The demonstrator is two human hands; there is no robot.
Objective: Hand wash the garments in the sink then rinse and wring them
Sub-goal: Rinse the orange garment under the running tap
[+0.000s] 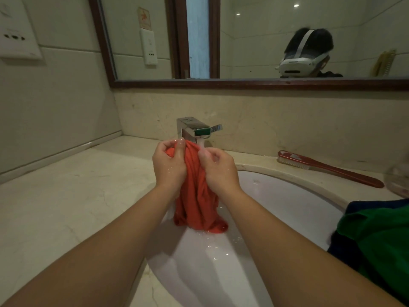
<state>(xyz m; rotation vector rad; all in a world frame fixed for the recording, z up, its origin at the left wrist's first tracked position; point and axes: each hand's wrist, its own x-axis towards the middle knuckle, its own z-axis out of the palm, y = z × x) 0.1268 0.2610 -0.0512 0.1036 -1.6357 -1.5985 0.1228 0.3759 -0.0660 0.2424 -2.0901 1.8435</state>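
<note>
Both the left hand (pixel 169 166) and right hand (pixel 218 168) grip the bunched top of the orange garment (pixel 199 204) under the running faucet (pixel 194 129), its soaked, limp, likely heavy and slippery cloth hanging into the sink (pixel 287 196).

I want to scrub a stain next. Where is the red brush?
In the head view, the red brush lies on the counter at the right, just behind the sink rim and to the right of the faucet.
</note>
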